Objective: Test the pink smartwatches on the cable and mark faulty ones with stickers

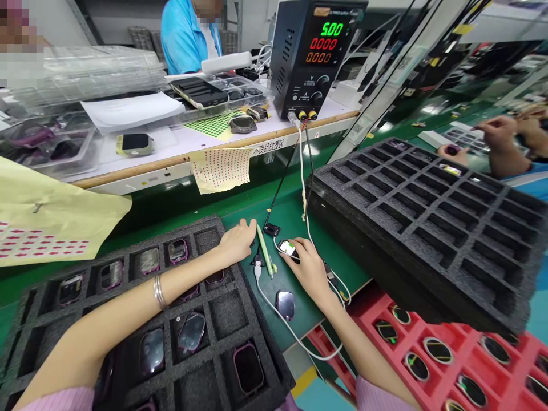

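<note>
My right hand (306, 265) has its fingers round a small watch module (287, 248) with a lit white and green screen, above the green mat. My left hand (240, 241) reaches over the foam tray's far corner, fingers curled beside a green pen (264, 248); what they hold, if anything, is hidden. A small black module (272, 229) lies beyond the pen. A watch face (285, 304) rests on the mat nearer to me. A white cable (274, 308) with a USB plug curves around it.
A black foam tray (226, 311) with several watch cases lies under my left arm. Stacked foam trays (411, 188) stand at right, above a red tray (377, 302) of round watch parts. A power supply (314, 57) sits on the shelf. People work behind and at far right.
</note>
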### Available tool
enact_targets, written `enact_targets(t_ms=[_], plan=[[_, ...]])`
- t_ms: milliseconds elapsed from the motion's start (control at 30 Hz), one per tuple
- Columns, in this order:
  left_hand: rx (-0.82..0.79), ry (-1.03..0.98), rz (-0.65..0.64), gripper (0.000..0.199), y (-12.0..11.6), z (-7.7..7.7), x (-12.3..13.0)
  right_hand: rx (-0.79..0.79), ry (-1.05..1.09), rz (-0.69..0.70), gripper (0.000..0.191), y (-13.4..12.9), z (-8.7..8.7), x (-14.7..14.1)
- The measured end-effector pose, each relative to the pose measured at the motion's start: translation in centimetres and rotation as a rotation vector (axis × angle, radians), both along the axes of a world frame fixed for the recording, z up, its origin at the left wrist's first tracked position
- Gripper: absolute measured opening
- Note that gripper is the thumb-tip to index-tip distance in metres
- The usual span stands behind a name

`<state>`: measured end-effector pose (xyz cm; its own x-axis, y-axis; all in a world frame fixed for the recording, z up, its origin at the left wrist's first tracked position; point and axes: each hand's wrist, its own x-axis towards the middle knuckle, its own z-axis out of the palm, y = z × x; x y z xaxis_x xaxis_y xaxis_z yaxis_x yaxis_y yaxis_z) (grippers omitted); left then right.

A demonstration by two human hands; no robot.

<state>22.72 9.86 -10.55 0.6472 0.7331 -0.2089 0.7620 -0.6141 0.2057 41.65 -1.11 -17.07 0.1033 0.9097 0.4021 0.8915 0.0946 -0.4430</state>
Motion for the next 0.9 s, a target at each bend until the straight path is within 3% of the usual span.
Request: enact_targets(t_ms=[233,367,467,567,700,900], plan=[[-0.006,-0.187,-0.015,0.045,-0.2,-0.5,-0.5,0.078,0.088,0.006,0.033,-1.1,1.8,-0.1],[-0.038,-0.375,0.010,0.056,0.4,-0.6,-1.0,0.082,0.107,-0.056,0.026,-3.8,3.8,0.2],[-0.083,-0.506,0.039,0.047,0.9,0.1,-1.7,0.002,0.064,-0.052,0.024,-6.4,4.7,0.3],[-0.136,-0.595,0.023,0.032,0.8,1.3,-2.5,-0.081,-0.006,-0.075,0.029,-8.8,4.4,-0.1],[-0.188,-0.647,-0.051,0.021,-0.2,2.1,-2.9,-0.145,-0.168,-0.240,0.048,-10.7,2.9,-1.2],[-0.185,-0.659,-0.061,0.024,-1.2,-0.5,-1.7,-0.090,-0.193,-0.344,0.045,-11.3,2.2,-3.3]])
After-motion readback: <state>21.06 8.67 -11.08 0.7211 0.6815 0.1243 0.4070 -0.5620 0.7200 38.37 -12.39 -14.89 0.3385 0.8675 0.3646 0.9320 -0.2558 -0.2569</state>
